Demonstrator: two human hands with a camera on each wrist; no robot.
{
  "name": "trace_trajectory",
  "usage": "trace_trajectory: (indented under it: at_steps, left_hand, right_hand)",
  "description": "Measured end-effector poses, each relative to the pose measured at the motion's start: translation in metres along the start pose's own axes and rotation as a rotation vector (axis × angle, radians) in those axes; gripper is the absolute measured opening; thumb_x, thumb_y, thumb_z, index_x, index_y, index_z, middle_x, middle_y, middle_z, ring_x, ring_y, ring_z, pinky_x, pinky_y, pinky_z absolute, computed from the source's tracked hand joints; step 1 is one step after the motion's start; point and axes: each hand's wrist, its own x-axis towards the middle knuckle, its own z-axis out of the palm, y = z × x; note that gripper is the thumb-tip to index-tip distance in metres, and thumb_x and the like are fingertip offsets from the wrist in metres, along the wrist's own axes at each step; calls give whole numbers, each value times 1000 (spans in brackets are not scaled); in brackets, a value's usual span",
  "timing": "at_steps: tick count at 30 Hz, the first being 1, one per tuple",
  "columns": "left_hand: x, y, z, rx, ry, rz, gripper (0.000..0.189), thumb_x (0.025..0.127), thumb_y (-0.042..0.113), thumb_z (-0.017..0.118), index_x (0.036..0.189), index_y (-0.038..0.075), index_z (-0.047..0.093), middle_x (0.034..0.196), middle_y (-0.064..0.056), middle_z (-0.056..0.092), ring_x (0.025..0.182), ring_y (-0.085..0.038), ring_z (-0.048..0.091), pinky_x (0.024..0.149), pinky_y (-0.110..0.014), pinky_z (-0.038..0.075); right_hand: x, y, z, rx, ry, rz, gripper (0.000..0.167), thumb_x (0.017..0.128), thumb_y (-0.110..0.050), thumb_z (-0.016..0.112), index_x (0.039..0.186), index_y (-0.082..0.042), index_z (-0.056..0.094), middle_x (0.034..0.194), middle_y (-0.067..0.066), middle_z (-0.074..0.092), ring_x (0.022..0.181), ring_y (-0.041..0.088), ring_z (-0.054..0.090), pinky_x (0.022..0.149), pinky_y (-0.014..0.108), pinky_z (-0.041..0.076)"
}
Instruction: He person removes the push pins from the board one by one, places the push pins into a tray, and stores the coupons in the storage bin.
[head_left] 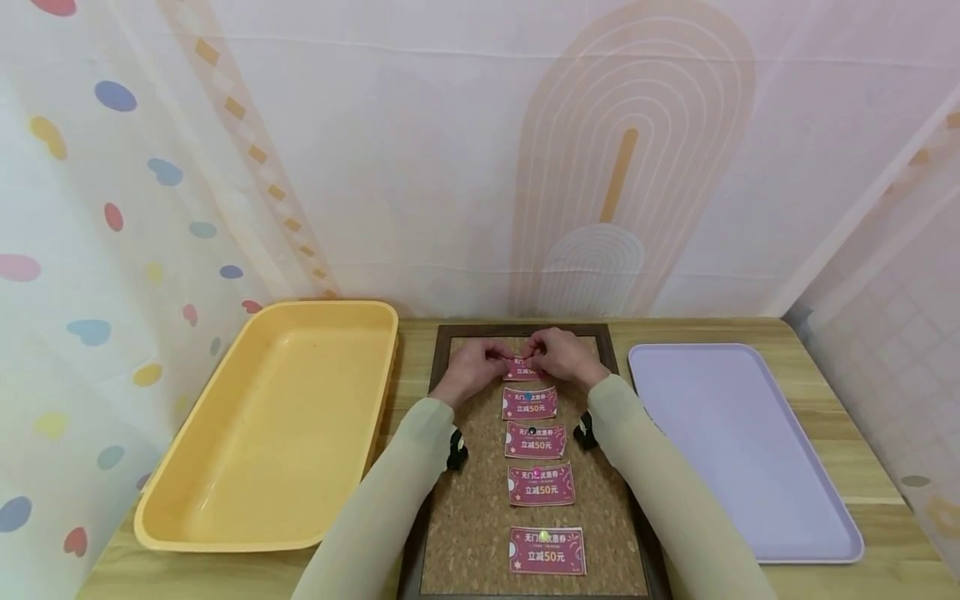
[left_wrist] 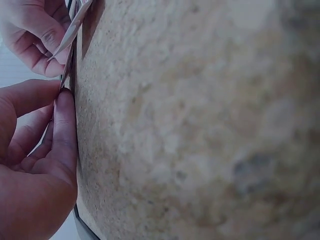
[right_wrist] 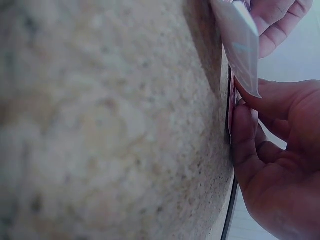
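Observation:
At the far end of a framed cork board (head_left: 468, 533), both hands hold a pink paper coupon (head_left: 522, 374) by its upper corners. The left hand (head_left: 476, 367) pinches one corner between thumb and finger (left_wrist: 64, 120), close against the cork. On the opposite corner, the right hand (head_left: 562, 357) pinches with thumb and index finger (right_wrist: 245, 125). In the right wrist view, the lower part of the coupon (right_wrist: 242, 55) curls away from the board. Nearer the body, a column of similar coupons is pinned down, the closest coupon (head_left: 546, 560) under a yellow pushpin (head_left: 543, 536).
To the left stands a deep yellow tub (head_left: 277, 433). A shallow lavender tray (head_left: 735, 450) lies right of the board. Everything rests on a wood-grain table (head_left: 862, 467), with a patterned cloth backdrop (head_left: 435, 167) behind and at both sides.

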Motion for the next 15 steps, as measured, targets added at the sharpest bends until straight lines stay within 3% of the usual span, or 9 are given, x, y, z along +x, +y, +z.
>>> trace_trajectory:
  at_steps: [15]
  left_hand:
    - [2, -1, 3, 13, 12, 11, 14, 97, 6, 67, 108, 5, 76, 103, -8, 73, 90, -19, 64, 81, -34, 52]
  right_hand:
    - [-1, 2, 0, 2, -10, 30, 6, 98, -10, 68, 102, -8, 72, 81, 2, 65, 70, 14, 57, 67, 29, 45]
